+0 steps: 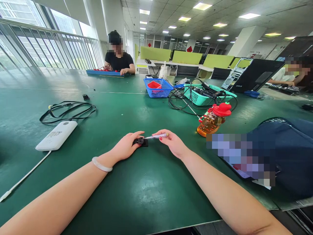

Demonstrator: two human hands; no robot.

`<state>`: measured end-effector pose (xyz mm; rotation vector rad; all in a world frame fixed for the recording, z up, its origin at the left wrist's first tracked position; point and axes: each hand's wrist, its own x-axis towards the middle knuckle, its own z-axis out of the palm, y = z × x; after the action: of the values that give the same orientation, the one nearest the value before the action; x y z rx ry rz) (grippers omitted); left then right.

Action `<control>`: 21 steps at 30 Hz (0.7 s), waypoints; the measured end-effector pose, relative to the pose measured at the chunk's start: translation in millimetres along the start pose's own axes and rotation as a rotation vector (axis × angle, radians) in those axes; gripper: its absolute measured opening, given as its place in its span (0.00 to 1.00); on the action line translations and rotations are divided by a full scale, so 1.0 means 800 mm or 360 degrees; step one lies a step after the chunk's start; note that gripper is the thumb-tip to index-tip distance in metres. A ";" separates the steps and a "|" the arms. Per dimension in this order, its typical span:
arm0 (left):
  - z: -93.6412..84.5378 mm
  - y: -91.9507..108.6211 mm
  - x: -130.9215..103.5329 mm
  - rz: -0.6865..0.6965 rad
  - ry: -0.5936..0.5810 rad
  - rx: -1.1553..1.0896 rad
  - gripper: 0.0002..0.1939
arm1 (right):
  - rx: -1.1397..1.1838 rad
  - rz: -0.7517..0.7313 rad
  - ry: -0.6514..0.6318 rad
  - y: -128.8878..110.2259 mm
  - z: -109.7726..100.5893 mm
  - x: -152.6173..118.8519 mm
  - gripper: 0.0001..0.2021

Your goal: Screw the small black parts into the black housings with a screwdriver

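Observation:
A small black part (144, 143) lies on the green table at the centre of the head view. My left hand (126, 146), with a pale bracelet on its wrist, grips this part from the left between thumb and fingers. My right hand (174, 143) holds a screwdriver (157, 136) with a clear handle, pinched between thumb and fingers. The screwdriver lies nearly level and points left, its tip at the upper right of the black part. Whether the tip touches it is too small to tell.
On the green table (105, 202) are a white power bank (57, 135), a coiled black strap (62, 112), a blue basket (158, 88), a green basket of cables (200, 98), a red-lidded bottle (212, 120) and a dark bag (288, 153). A person (119, 60) sits across.

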<state>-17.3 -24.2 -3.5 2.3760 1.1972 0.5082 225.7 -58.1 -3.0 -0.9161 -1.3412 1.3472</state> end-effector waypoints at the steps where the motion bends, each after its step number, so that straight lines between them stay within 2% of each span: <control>1: 0.000 -0.001 0.000 0.0003 -0.0001 0.0002 0.26 | 0.0000 -0.0011 -0.0008 0.000 0.000 0.000 0.11; 18: 0.001 0.000 0.001 0.0034 0.0013 0.0033 0.27 | -0.0377 -0.0316 -0.0043 -0.003 0.003 -0.004 0.10; 21: 0.003 -0.004 0.001 0.0061 0.0031 0.0034 0.27 | -0.0532 -0.0469 -0.0057 -0.004 0.005 -0.007 0.07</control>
<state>-17.8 -22.4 -6.8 2.4213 1.1731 0.5351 223.8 -65.0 0.1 -0.8731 -1.6888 0.9340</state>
